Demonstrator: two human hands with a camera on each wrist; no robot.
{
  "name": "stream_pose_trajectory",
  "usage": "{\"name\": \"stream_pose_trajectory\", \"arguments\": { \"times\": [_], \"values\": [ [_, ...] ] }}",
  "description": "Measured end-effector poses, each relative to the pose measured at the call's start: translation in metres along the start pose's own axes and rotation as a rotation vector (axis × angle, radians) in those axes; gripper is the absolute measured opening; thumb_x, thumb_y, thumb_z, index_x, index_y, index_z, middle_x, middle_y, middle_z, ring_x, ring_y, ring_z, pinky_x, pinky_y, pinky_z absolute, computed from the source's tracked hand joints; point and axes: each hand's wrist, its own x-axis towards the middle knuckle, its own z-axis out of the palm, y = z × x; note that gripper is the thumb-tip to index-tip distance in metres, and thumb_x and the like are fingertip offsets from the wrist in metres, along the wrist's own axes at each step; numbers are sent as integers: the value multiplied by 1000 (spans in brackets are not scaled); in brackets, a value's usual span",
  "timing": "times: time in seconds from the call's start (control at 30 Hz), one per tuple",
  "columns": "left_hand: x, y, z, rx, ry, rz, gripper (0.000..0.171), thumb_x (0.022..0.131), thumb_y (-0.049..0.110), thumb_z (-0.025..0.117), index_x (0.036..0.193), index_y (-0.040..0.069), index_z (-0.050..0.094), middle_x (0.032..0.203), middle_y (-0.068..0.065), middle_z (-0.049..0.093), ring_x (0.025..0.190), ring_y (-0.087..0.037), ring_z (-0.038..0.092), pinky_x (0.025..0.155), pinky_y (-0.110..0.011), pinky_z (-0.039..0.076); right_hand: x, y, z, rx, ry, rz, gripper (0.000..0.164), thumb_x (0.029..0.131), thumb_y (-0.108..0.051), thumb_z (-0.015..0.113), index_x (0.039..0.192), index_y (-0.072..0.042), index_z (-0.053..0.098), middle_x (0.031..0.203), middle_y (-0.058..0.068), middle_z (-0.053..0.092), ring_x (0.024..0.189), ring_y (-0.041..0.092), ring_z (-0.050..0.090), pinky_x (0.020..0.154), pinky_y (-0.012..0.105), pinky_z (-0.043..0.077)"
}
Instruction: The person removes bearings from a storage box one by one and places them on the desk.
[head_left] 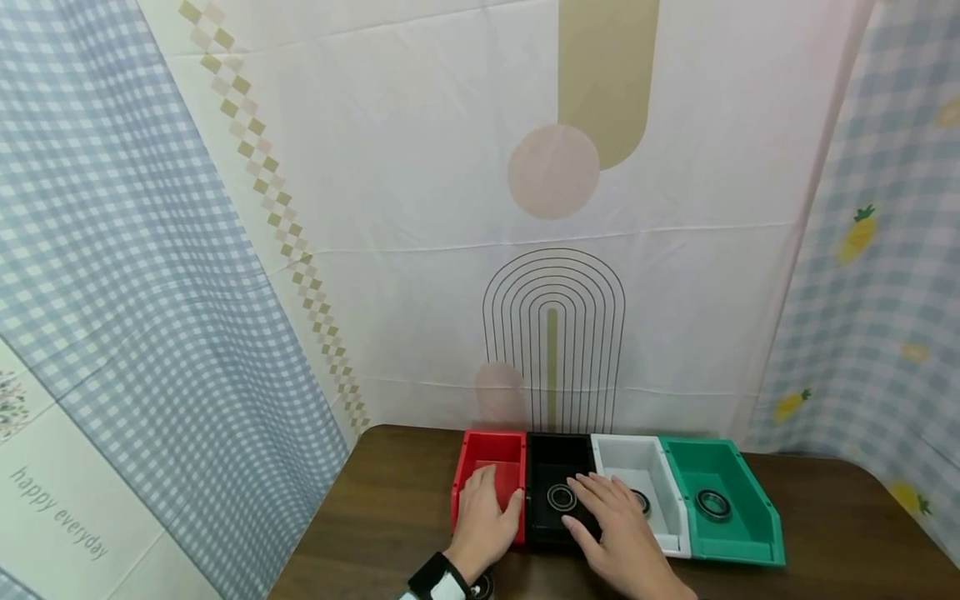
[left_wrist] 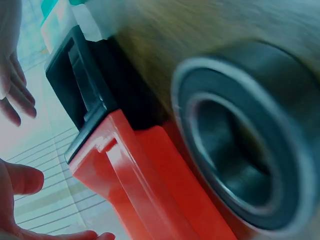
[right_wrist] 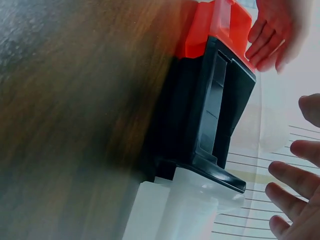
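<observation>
Broadly, at 12 o'clock, white wall cloth reaching down to the far edge of the table. At 9 to 10 o'clock, blue gingham curtain, slanting in along the left side; at 3 o'clock, checked curtain with printed pineapples. From 7 round to 4 o'clock, dark wooden table, with bare wood at 7 o'clock beside the red end of the bin row, and a further bare stretch at 4 o'clock beyond the green end.

Four bins, set edge to edge, with barely a gap between: one red bin at 6 o'clock, one black bin just past it, one white bin at 5 o'clock, one green bin towards 4.

Two hands. Left hand over the red bin, fingers extended and thumb apart, holding nothing; cannot tell whether touching the bin. Right hand over the black and white bins, fingers straight and loosely spread, also holding nothing.

Four bearings visible: one in the black bin, one in the white bin, partly hidden by the right hand, one in the green bin, and one loose on the table near the left wrist.

At 8 o'clock, thin lettering, readable as "happy everyday".
</observation>
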Motion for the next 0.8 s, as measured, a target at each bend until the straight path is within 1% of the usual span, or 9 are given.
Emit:
{"name": "stream_pose_trajectory", "arguments": {
  "times": [0.17, 0.27, 0.37, 0.43, 0.5, 0.6, 0.67, 0.8],
  "values": [
    [12, 8, 11, -6, 1, -39, 68, 101, 34, 71, 150, -10, 51, 151, -27, 56, 139, -45, 53, 117, -68, 41, -1, 2, 0, 8, -8, 5, 49, 94, -31, 82, 139, -13, 72, 139, 10, 73, 135, 35, 65, 120, 65, 38],
    [22, 13, 19, 43, 22, -50, 70, 100, 36, 71, 146, -14, 53, 147, -32, 58, 137, -49, 55, 117, -68, 41, -2, 3, 0, 9, -5, 5, 49, 94, -31, 82, 139, -13, 72, 139, 10, 73, 134, 35, 65, 119, 65, 39],
    [32, 17, 28, 111, 52, -62, 65, 99, 36, 72, 137, -15, 60, 135, -32, 64, 127, -50, 61, 112, -66, 46, -3, 4, 0, 11, 3, 3, 49, 94, -30, 82, 138, -13, 72, 139, 10, 73, 133, 36, 66, 118, 65, 39],
    [37, 20, 33, 127, 53, -74, 62, 99, 35, 72, 134, -15, 62, 130, -31, 67, 121, -49, 63, 108, -65, 48, -3, 5, 0, 12, 7, 6, 49, 94, -31, 82, 138, -13, 72, 138, 10, 73, 133, 36, 66, 118, 65, 39],
    [41, 20, 37, 124, 43, -87, 58, 99, 34, 72, 131, -13, 63, 126, -29, 69, 117, -47, 65, 105, -63, 51, -4, 6, 0, 13, 10, 11, 49, 95, -31, 82, 139, -12, 72, 138, 10, 73, 132, 36, 66, 118, 64, 39],
    [46, 19, 41, 104, 13, -95, 58, 101, 33, 71, 135, -13, 62, 129, -29, 69, 118, -46, 66, 104, -62, 53, -4, 8, 1, 22, 11, 25, 48, 96, -31, 81, 139, -11, 71, 138, 11, 73, 133, 36, 66, 118, 65, 39],
    [50, 19, 43, 97, -2, -97, 56, 101, 30, 72, 135, -13, 61, 128, -29, 70, 116, -46, 67, 102, -61, 55, -4, 10, 1, 33, 12, 30, 48, 97, -32, 80, 140, -11, 71, 138, 11, 73, 133, 36, 66, 118, 65, 39],
    [62, 22, 49, 104, -37, -121, 47, 100, 22, 72, 131, -11, 63, 122, -27, 70, 111, -46, 69, 97, -61, 57, -4, 11, 0, 42, 20, 37, 48, 98, -31, 79, 140, -12, 70, 138, 11, 73, 132, 35, 65, 118, 65, 38]
  ]
}}
